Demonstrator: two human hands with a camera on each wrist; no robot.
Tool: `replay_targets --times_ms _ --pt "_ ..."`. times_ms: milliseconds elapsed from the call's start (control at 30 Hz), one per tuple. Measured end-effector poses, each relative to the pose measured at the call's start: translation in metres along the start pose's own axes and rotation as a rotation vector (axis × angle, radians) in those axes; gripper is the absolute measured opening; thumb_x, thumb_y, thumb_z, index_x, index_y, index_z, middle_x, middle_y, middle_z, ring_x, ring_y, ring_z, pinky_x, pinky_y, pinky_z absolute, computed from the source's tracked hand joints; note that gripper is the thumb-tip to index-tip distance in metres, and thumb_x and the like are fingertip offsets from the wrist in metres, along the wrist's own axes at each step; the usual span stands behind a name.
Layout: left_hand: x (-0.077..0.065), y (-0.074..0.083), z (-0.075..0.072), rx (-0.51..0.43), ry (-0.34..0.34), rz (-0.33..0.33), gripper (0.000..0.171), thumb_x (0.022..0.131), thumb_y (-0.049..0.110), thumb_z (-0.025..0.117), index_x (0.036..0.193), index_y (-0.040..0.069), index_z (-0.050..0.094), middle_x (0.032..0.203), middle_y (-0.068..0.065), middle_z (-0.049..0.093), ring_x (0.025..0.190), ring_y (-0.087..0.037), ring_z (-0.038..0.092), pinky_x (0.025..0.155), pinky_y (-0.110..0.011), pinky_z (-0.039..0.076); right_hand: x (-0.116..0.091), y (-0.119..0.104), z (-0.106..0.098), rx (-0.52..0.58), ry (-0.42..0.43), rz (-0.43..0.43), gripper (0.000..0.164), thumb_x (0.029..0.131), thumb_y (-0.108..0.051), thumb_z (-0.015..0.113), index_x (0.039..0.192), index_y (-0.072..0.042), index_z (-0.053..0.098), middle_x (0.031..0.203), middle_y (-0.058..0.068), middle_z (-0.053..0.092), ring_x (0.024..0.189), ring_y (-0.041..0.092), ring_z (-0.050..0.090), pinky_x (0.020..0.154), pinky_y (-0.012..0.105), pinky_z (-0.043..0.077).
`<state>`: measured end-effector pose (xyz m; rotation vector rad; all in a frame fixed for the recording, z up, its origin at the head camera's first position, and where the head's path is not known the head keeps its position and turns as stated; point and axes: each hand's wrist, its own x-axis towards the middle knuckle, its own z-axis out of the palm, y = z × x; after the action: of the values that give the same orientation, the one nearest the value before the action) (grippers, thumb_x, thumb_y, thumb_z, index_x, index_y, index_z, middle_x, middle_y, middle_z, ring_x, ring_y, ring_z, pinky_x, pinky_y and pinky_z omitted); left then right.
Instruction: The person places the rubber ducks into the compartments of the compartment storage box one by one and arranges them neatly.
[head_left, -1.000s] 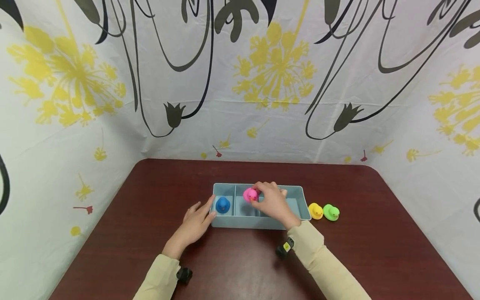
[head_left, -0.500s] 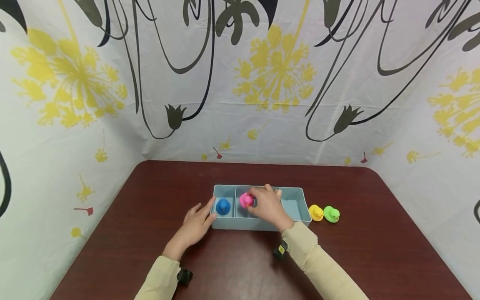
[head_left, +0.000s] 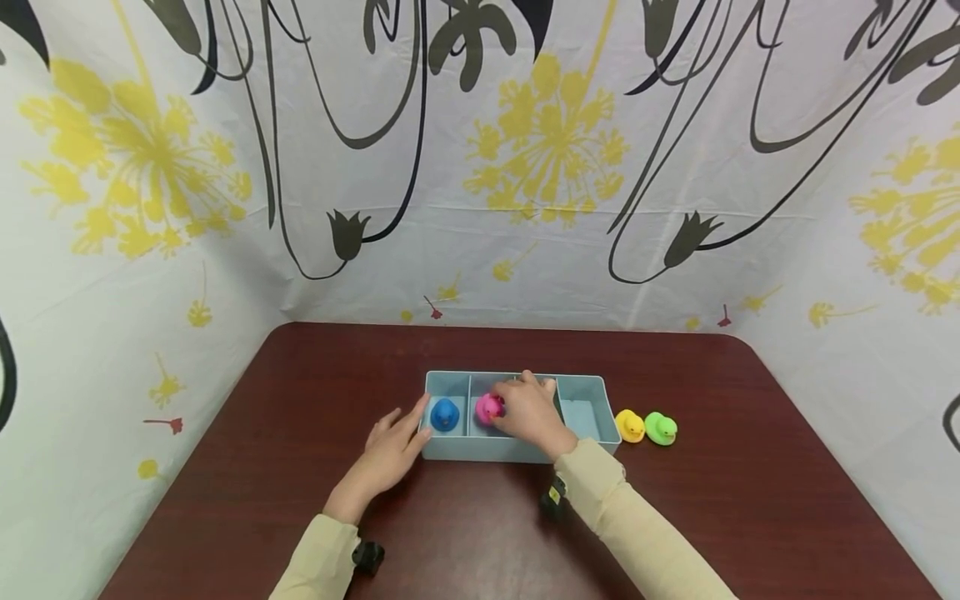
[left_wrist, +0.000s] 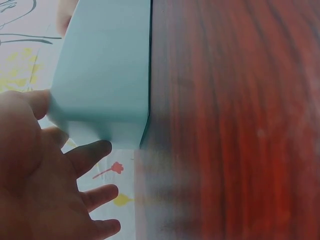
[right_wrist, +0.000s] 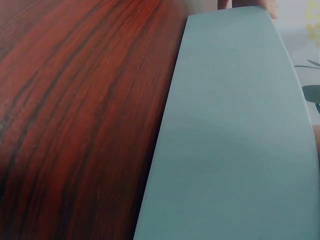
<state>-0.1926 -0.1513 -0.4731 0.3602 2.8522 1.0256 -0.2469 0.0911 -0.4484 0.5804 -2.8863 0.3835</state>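
Observation:
A pink rubber duck is down inside the compartment just right of the leftmost one in a pale blue divided box. My right hand reaches over the front wall and pinches the duck between thumb and fingers. In the leftmost compartment sits a blue rubber duck. My left hand rests against the box's left end, its fingers extended. The left wrist view has that hand with thumb and index finger at the corner of the box wall. Only the front wall fills the right wrist view; the duck is hidden there.
A yellow rubber duck and a green rubber duck stand side by side on the dark red table, just beyond the box's right end. Behind the table hangs a white patterned cloth.
My right hand has moved left and lower with the pink duck, into the compartment beside the blue one. The left hand stays at the box's end.

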Motion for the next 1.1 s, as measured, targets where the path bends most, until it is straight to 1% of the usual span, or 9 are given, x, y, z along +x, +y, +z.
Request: replay_targets --times_ms 367,633,867,1000,1100 --pt "-0.0001 0.0012 0.0 -0.005 0.003 -0.019 0.06 0.101 0.037 0.044 0.154 0.027 0.019 0.151 -0.009 0.039 0.142 -0.043 0.019 0.11 -0.067 0.01 0.0047 -0.0031 0.0052 -0.051 -0.02 0.002 0.028 0.072 -0.028 0.083 0.096 -0.017 0.073 0.093 0.002 0.071 0.088 0.019 0.044 0.07 0.044 0.026" --pt "0.0008 0.0012 0.001 -0.016 0.004 -0.033 0.06 0.101 0.038 0.044 0.154 0.028 0.019 0.151 -0.009 0.039 0.142 -0.042 0.019 0.11 -0.068 0.011 0.0055 -0.004 0.0035 -0.084 -0.044 -0.011 0.026 0.072 -0.029 0.082 0.092 -0.017 0.073 0.091 0.001 0.07 0.088 0.02 0.044 0.068 0.045 0.028" --pt "0.0002 0.0018 0.0017 -0.019 -0.002 -0.023 0.061 0.101 0.039 0.043 0.154 0.026 0.017 0.152 -0.009 0.038 0.142 -0.042 0.018 0.11 -0.068 0.01 0.0071 -0.0037 0.0054 -0.132 -0.061 -0.006 0.029 0.071 -0.03 0.083 0.095 -0.017 0.073 0.091 0.002 0.067 0.089 0.021 0.043 0.069 0.044 0.03" --pt "-0.0006 0.0022 0.0009 -0.014 -0.005 -0.015 0.06 0.101 0.038 0.043 0.154 0.025 0.017 0.152 -0.009 0.038 0.142 -0.043 0.018 0.11 -0.067 0.008 0.0073 -0.0052 0.0049 -0.138 -0.09 0.001 0.033 0.07 -0.031 0.083 0.099 -0.017 0.073 0.094 0.004 0.068 0.091 0.021 0.043 0.07 0.044 0.031" --pt "-0.0007 0.0025 0.0002 -0.004 0.001 -0.011 0.06 0.101 0.039 0.043 0.154 0.025 0.018 0.151 -0.01 0.038 0.141 -0.044 0.019 0.11 -0.067 0.009 0.0078 -0.0066 0.0027 -0.142 -0.106 0.003 0.034 0.07 -0.032 0.084 0.099 -0.017 0.073 0.095 0.004 0.068 0.091 0.021 0.043 0.07 0.044 0.031"
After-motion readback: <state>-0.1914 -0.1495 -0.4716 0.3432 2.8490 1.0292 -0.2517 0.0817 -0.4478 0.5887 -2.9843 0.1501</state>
